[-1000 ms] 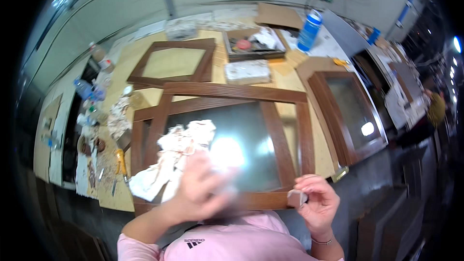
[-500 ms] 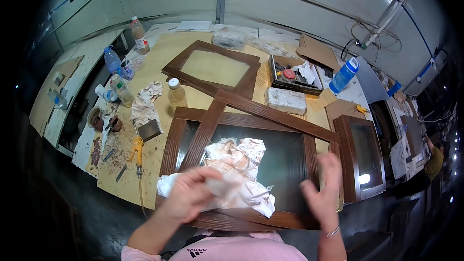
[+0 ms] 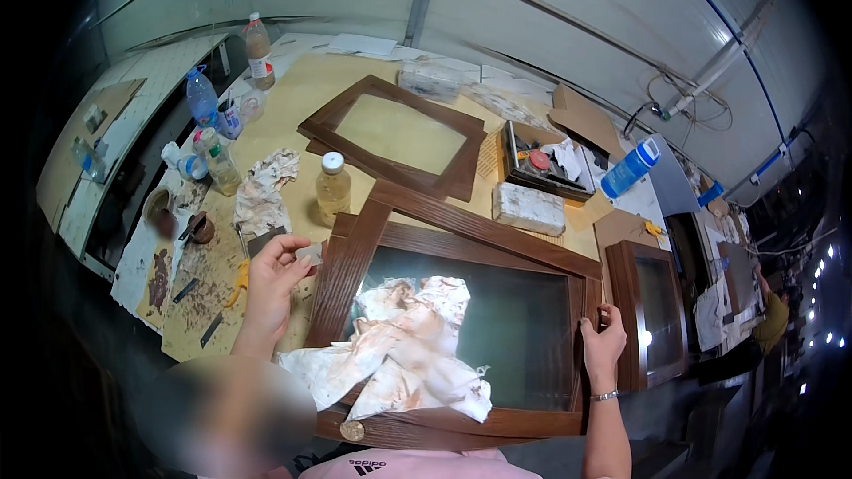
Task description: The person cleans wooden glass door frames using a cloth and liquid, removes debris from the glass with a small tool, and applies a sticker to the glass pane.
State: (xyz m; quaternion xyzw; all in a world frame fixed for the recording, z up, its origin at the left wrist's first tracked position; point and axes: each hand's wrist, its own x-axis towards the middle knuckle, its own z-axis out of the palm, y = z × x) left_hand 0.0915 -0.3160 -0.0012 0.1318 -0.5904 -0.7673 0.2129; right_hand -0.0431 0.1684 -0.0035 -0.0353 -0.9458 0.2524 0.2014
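Note:
My left hand [image 3: 272,282] is raised over the left edge of the dark brown wooden frames, pinching a small greyish flat piece [image 3: 311,254] whose kind I cannot make out. At the right side, my right hand [image 3: 603,348] has thumb and fingers closed on the edge of the upper wooden frame [image 3: 497,229]. This frame lies slightly askew over a glass-paned frame [image 3: 479,428]. A crumpled, brown-stained white rag [image 3: 413,346] rests across the glass and the near left corner. Near the front edge is a small round brownish thing [image 3: 352,430].
A capped bottle of yellowish liquid [image 3: 334,191] stands just behind the frames. Bottles, pots and a yellow air gun [image 3: 238,284] are at left. Another frame [image 3: 373,89], a tool box [image 3: 546,160] and a blue bottle [image 3: 630,168] are farther back; a cabinet door [image 3: 652,315] stands right.
The upper frame has shifted to sit closer in line with the one below. My left hand has moved left and up, away from the rag; my right hand has closed on the frame edge.

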